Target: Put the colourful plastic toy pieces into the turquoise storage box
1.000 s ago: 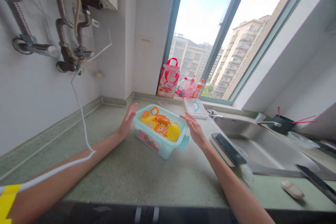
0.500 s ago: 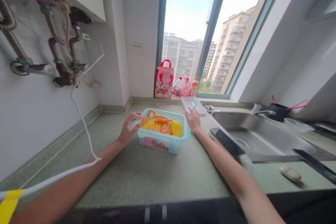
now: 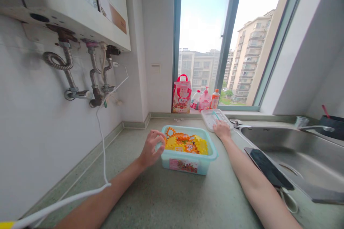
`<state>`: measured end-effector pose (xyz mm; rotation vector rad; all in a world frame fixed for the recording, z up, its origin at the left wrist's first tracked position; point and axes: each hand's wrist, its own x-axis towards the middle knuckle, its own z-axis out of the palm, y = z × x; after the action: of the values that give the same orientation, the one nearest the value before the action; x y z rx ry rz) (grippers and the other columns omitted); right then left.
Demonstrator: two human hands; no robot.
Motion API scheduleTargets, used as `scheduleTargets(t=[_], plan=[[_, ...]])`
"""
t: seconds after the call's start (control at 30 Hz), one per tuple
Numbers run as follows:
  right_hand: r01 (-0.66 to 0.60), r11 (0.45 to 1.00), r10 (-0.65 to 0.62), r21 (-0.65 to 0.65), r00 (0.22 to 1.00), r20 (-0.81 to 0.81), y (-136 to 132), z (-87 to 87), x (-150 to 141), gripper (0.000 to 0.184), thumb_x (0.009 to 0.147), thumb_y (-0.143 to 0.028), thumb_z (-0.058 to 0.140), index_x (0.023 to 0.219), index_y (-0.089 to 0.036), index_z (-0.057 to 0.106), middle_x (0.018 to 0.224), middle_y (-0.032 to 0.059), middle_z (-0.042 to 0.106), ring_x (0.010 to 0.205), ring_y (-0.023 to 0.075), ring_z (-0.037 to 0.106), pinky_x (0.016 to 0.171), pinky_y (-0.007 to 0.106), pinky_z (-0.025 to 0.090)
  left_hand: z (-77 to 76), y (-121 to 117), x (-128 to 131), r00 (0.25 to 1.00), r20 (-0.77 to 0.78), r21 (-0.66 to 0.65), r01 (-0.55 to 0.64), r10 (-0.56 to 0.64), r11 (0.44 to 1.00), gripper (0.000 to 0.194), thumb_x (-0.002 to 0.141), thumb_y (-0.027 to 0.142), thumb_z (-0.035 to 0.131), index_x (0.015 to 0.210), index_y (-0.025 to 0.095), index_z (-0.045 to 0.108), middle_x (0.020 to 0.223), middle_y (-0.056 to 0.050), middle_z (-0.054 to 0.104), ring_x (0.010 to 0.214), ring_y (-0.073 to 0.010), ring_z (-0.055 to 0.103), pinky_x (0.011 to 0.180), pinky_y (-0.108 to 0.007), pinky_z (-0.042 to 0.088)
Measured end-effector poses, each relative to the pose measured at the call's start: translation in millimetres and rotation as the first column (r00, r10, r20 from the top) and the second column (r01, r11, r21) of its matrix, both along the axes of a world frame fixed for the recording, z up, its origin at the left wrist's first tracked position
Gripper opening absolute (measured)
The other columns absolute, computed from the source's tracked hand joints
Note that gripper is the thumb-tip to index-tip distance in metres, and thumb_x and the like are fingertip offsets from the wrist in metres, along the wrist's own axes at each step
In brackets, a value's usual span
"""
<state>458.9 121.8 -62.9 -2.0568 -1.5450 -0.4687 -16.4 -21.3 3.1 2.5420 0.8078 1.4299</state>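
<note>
A light blue plastic tub [image 3: 185, 164] stands on the counter, filled with orange and yellow toy pieces [image 3: 186, 143]. My left hand [image 3: 153, 146] is at the tub's left end, fingers and thumb curled round its rim. To the right, a whitish lid [image 3: 208, 118] with a teal handle [image 3: 215, 115] lies by the window ledge. My right hand [image 3: 222, 129] rests at the lid's near right edge, its fingers bent over it by the handle; the fingertips are partly hidden.
A steel sink [image 3: 268, 143] with a tap is at the right. A dark phone [image 3: 268, 168] lies along its near left edge, a clear cup-like item beneath. A red gift bag [image 3: 182, 96] and several bottles [image 3: 205, 100] line the window sill. A white cable [image 3: 103, 157] hangs at the left.
The view has shifted, so everything sits further right and lower. My right hand has closed from spread fingers to bent ones on the lid. My left hand stays at the tub's left end.
</note>
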Motion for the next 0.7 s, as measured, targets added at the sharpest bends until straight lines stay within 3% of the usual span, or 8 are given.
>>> scheduleTargets(t=[0.17,0.37,0.53,0.7], plan=[[-0.154,0.968,0.152,0.199,0.988,0.024,-20,-2.2,-17,0.051,0.098,-0.024,0.048,0.146,-0.01,0.059,0.144,0.023,0.059,0.132,0.0346,0.055,0.114,0.049,0.039,-5.1,1,-3,0.999,-0.006,0.006,0.049,-0.049,0.999,0.064,0.102,0.075,0.03,0.094,0.023,0.066,0.118,-0.012,0.067,0.117,-0.0308,0.052,0.107,-0.051,0.041],[-0.375,0.773,0.481,0.511,0.872,-0.089,-55,0.1,-57,0.063,0.09,-0.032,0.059,0.15,-0.015,0.053,0.143,0.0189,0.058,0.139,0.0325,0.051,0.117,0.053,0.044,-5.9,4,-3,0.997,0.014,0.053,0.079,-0.08,0.995,0.061,0.104,0.071,0.032,0.103,0.022,0.069,0.117,-0.012,0.067,0.116,-0.0302,0.053,0.108,-0.05,0.039],[-0.279,0.627,0.609,0.727,0.757,-0.234,-70,23.5,-81,0.057,0.085,-0.032,0.063,0.141,-0.018,0.062,0.139,0.0164,0.06,0.135,0.0323,0.055,0.116,0.057,0.047,-6.2,5,-1,0.995,0.037,0.085,0.085,-0.088,0.993,0.062,0.104,0.072,0.032,0.108,0.021,0.068,0.114,-0.013,0.069,0.112,-0.0303,0.056,0.105,-0.049,0.042],[-0.223,0.484,0.746,0.846,0.611,-0.265,-83,56.5,-83,0.05,0.085,-0.032,0.068,0.134,-0.021,0.066,0.136,0.014,0.059,0.128,0.0309,0.06,0.111,0.056,0.051,-5.6,8,-4,0.993,0.031,0.111,0.107,-0.111,0.988,0.061,0.104,0.071,0.034,0.117,0.021,0.067,0.117,-0.013,0.069,0.112,-0.0307,0.057,0.104,-0.049,0.043]])
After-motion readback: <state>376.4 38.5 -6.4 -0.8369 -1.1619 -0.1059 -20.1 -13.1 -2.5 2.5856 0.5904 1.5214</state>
